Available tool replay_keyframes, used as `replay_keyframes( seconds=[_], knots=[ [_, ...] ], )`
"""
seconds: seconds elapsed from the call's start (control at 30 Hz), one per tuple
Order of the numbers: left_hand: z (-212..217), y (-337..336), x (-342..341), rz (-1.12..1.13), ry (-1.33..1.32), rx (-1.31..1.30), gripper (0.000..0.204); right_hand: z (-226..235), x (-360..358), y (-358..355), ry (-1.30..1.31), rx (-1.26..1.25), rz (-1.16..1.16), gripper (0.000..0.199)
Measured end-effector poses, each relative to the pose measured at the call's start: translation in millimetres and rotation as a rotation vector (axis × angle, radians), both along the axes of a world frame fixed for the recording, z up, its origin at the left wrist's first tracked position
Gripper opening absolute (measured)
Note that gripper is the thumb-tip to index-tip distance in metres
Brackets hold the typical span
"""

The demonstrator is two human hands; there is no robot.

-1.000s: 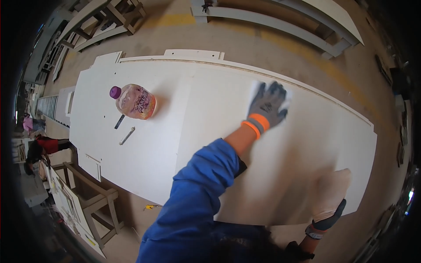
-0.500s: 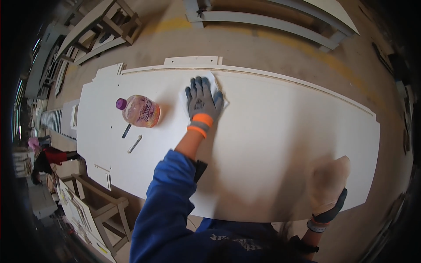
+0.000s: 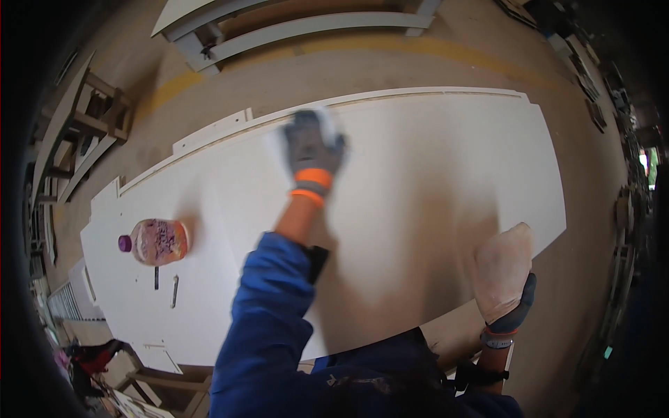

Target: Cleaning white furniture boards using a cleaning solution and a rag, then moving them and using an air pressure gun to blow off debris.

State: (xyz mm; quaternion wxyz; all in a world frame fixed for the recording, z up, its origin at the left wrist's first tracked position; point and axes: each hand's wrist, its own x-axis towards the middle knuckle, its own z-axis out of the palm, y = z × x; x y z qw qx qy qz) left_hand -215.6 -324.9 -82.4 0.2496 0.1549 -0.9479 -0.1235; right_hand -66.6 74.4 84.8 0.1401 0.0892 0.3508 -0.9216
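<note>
My left hand, in a grey glove with an orange cuff, lies on a white cloth near the far edge of a large white panel. Motion blurs the fingers, which look extended over the cloth. Above the panel's near right side is my right hand, in a dark glove. A pale, beige, bag-like covering hides its fingers, so their pose cannot be made out. A clear bottle with a purple cap and orange liquid lies on the panel's left part.
Close to the bottle lie a small dark strip and a slim metallic piece. Beyond the panel stands a pale workbench; a wooden frame table is at far left. Another person is at lower left.
The view has turned, so the panel sits at a new slant and the bottle appears farther left and lower. My left hand and the cloth have slid rightward along the panel's far edge.
</note>
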Motion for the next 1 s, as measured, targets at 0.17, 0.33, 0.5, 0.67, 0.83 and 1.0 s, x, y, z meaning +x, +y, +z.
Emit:
replay_keyframes(
  seconds=[0.17, 0.33, 0.5, 0.67, 0.83, 1.0],
  knots=[
    [-3, 239, 72, -1.073, -0.328, 0.318, 0.070, 7, 42, 44, -0.045, 0.078, -0.294, 0.060],
    [16, 228, 225, -1.510, -0.443, 0.479, 0.054, 22, 36, 38, 0.102, -0.032, -0.183, 0.061],
    [13, 46, 128, -0.648, -0.291, -0.040, 0.080, -13, 55, 74, 0.029, -0.177, -0.439, 0.057],
    [-1, -11, -29, -0.009, -0.385, -0.259, 0.071, 5, 111, 117, 0.020, -0.023, -0.638, 0.053],
    [-24, 193, -86, -0.556, -0.036, -0.122, 0.069, 18, 163, 128, -0.018, 0.090, -0.833, 0.054],
    [19, 383, 69, -1.500, -0.329, -0.311, 0.063, 16, 197, 151, 0.000, 0.052, -0.952, 0.055]
  ],
)
